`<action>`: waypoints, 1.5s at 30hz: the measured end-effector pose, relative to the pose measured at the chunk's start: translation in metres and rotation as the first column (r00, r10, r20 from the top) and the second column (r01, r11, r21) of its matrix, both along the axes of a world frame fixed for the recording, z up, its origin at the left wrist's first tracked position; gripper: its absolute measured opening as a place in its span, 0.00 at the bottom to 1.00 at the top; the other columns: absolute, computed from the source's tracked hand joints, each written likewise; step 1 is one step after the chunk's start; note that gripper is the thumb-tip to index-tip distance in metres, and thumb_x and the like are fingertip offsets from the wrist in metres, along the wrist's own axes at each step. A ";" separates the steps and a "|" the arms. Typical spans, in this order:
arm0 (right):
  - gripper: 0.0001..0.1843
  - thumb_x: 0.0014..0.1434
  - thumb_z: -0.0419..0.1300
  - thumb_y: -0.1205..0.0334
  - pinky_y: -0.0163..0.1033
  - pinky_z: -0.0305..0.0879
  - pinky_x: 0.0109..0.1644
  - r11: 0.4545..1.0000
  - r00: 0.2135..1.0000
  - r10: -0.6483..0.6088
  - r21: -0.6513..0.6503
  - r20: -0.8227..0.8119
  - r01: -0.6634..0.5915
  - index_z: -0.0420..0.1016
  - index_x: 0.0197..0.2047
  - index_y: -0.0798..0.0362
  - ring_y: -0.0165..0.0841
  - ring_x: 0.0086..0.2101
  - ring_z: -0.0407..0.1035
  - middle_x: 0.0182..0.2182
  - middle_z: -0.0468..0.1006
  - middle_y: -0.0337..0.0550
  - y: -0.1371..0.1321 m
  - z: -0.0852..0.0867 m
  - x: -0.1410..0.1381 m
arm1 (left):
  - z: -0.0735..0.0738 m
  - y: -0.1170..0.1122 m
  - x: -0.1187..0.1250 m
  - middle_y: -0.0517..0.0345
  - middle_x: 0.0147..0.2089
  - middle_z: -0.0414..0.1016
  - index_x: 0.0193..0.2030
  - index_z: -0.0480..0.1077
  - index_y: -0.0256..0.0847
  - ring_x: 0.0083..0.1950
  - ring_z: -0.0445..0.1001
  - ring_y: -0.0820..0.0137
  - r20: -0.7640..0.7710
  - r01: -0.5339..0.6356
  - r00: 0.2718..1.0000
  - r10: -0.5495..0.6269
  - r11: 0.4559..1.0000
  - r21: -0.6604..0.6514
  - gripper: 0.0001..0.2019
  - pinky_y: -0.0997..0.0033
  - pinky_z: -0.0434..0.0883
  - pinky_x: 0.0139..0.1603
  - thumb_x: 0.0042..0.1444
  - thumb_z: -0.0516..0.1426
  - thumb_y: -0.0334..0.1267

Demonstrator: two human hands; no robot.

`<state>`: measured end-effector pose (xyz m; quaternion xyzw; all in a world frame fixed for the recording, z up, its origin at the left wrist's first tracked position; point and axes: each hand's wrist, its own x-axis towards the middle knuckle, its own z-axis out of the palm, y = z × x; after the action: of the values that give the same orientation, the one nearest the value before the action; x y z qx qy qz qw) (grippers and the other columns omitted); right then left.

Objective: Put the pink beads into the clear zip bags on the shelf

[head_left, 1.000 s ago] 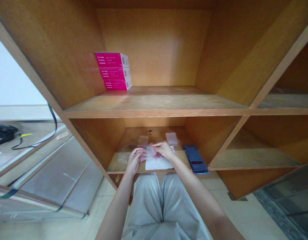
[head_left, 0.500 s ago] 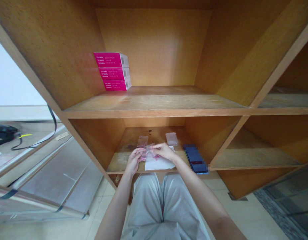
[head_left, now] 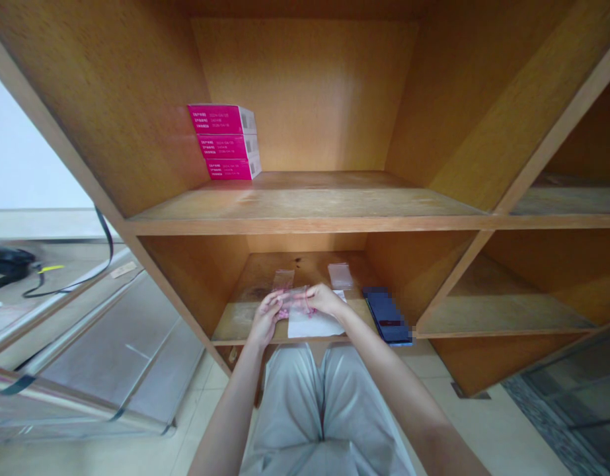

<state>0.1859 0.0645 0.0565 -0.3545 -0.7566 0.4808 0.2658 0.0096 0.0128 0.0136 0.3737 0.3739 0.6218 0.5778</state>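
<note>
A small clear plastic bag (head_left: 295, 301) is stretched between my two hands over the lower shelf. My left hand (head_left: 267, 317) has its fingers closed on the bag's left side, with pink beads (head_left: 283, 313) showing just beside the fingertips. From the pinched fingers of my right hand (head_left: 324, 301) hangs a thin pink beaded strand (head_left: 307, 302), at the bag's right end. Whether the strand is partly inside the bag I cannot tell. Under the hands lies a white sheet of paper (head_left: 314, 325).
Behind the hands lie one clear bag (head_left: 285, 275) with pink contents and a stack of clear bags (head_left: 340, 275). A dark blue phone-like slab (head_left: 388, 316) rests at the right. Three pink boxes (head_left: 228, 147) are stacked on the upper shelf (head_left: 309, 201).
The pink strand, bunched below the bag before, now hangs as a narrow line from my right fingers. The bag looks flatter between the hands. Both arms have barely moved.
</note>
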 end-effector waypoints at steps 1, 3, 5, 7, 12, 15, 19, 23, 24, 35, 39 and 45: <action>0.21 0.44 0.59 0.48 0.29 0.47 0.20 1.000 1.000 0.005 -0.011 0.001 -0.005 0.72 0.19 0.61 0.22 0.16 0.51 0.12 0.62 0.34 0.000 0.002 -0.001 | 0.000 0.000 0.000 0.53 0.46 0.70 0.47 0.64 0.42 0.37 0.73 0.72 0.009 -0.006 1.000 0.006 1.000 0.004 0.19 0.76 0.71 0.29 0.45 0.60 0.36; 0.22 0.42 0.60 0.46 0.29 0.45 0.19 0.999 0.999 0.042 -0.022 0.004 -0.042 0.72 0.20 0.61 0.21 0.16 0.50 0.12 0.61 0.33 0.000 0.009 -0.001 | 0.000 0.000 0.000 0.56 0.43 0.71 0.50 0.62 0.44 0.35 0.73 0.74 0.037 -0.025 0.999 0.024 1.000 0.010 0.22 0.76 0.72 0.31 0.46 0.59 0.36; 0.22 0.41 0.61 0.45 0.29 0.45 0.19 0.998 0.998 0.064 -0.007 0.028 -0.064 0.73 0.20 0.60 0.21 0.15 0.49 0.12 0.61 0.32 0.000 0.019 -0.002 | -0.002 0.002 -0.001 0.57 0.41 0.71 0.50 0.62 0.45 0.33 0.73 0.75 0.078 -0.043 0.996 0.043 0.999 0.004 0.22 0.75 0.72 0.32 0.47 0.58 0.36; 0.22 0.42 0.60 0.46 0.29 0.46 0.19 0.998 0.997 0.053 0.022 0.057 -0.054 0.73 0.21 0.60 0.21 0.16 0.50 0.12 0.62 0.32 0.001 0.028 -0.003 | -0.005 0.004 -0.001 0.58 0.38 0.71 0.48 0.62 0.43 0.31 0.73 0.76 0.104 -0.069 0.992 0.070 0.998 -0.012 0.20 0.75 0.72 0.31 0.47 0.58 0.37; 0.21 0.42 0.61 0.46 0.29 0.51 0.21 0.998 0.994 0.054 0.030 0.091 -0.057 0.74 0.23 0.60 0.23 0.17 0.56 0.15 0.67 0.35 0.005 0.045 -0.007 | -0.008 0.005 0.004 0.57 0.32 0.71 0.39 0.64 0.37 0.26 0.72 0.74 -0.072 -0.031 0.997 0.032 0.999 0.014 0.15 0.79 0.66 0.20 0.46 0.58 0.41; 0.22 0.42 0.61 0.46 0.29 0.52 0.22 0.998 0.996 0.066 -0.028 0.057 -0.065 0.75 0.28 0.60 0.23 0.18 0.59 0.17 0.71 0.38 0.004 0.050 -0.008 | -0.005 0.000 0.013 0.58 0.28 0.70 0.34 0.66 0.35 0.18 0.64 0.80 -0.241 0.046 0.970 -0.032 0.997 0.054 0.13 0.81 0.59 0.15 0.47 0.58 0.43; 0.23 0.41 0.62 0.47 0.29 0.54 0.22 0.992 0.999 0.055 -0.111 -0.001 -0.054 0.76 0.33 0.60 0.24 0.19 0.61 0.23 0.75 0.42 0.001 0.050 -0.009 | 0.002 -0.006 0.024 0.62 0.23 0.68 0.35 0.69 0.35 0.15 0.56 0.83 -0.316 0.162 0.939 -0.136 0.985 0.057 0.14 0.81 0.52 0.14 0.44 0.60 0.42; 0.23 0.40 0.64 0.50 0.29 0.56 0.23 0.979 0.994 0.099 -0.176 -0.039 -0.105 0.76 0.36 0.59 0.23 0.19 0.61 0.26 0.76 0.42 0.001 0.046 -0.007 | 0.008 -0.004 0.026 0.58 0.29 0.70 0.46 0.67 0.37 0.18 0.59 0.82 -0.259 0.222 0.946 -0.194 0.972 0.083 0.21 0.81 0.55 0.17 0.42 0.62 0.38; 0.23 0.40 0.64 0.50 0.29 0.56 0.23 0.976 0.993 0.109 -0.186 -0.039 -0.115 0.76 0.37 0.58 0.23 0.19 0.61 0.26 0.76 0.41 0.001 0.044 -0.006 | 0.009 -0.003 0.025 0.57 0.31 0.71 0.49 0.65 0.39 0.19 0.60 0.81 -0.233 0.224 0.952 -0.199 0.971 0.086 0.25 0.81 0.56 0.17 0.42 0.62 0.38; 0.27 0.42 0.64 0.56 0.29 0.53 0.21 0.954 0.992 0.126 -0.270 -0.028 -0.129 0.71 0.47 0.52 0.21 0.16 0.55 0.18 0.70 0.33 0.007 0.026 0.003 | 0.017 -0.004 0.023 0.51 0.56 0.63 0.58 0.55 0.49 0.52 0.66 0.60 0.008 0.286 0.956 -0.292 0.941 0.182 0.37 0.64 0.63 0.50 0.40 0.64 0.35; 0.26 0.44 0.63 0.55 0.28 0.48 0.19 0.953 0.988 0.156 -0.258 -0.021 -0.156 0.71 0.47 0.54 0.20 0.14 0.50 0.14 0.65 0.30 0.005 0.026 0.004 | 0.015 -0.003 0.029 0.49 0.55 0.64 0.57 0.55 0.48 0.51 0.68 0.62 0.072 0.240 0.963 -0.259 0.950 0.200 0.35 0.63 0.63 0.51 0.42 0.63 0.35; 0.18 0.47 0.58 0.48 0.29 0.49 0.19 0.960 0.988 0.145 -0.232 -0.059 -0.155 0.76 0.30 0.57 0.21 0.15 0.52 0.14 0.65 0.32 0.006 0.024 0.011 | 0.012 0.003 0.036 0.50 0.54 0.65 0.52 0.60 0.44 0.54 0.65 0.64 0.180 0.149 0.966 -0.188 0.966 0.211 0.27 0.62 0.60 0.55 0.44 0.61 0.32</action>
<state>0.1970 0.0704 0.0800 -0.3152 -0.7130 0.5934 0.2003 0.0451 0.0162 0.0255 0.3955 0.2183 0.6381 0.6235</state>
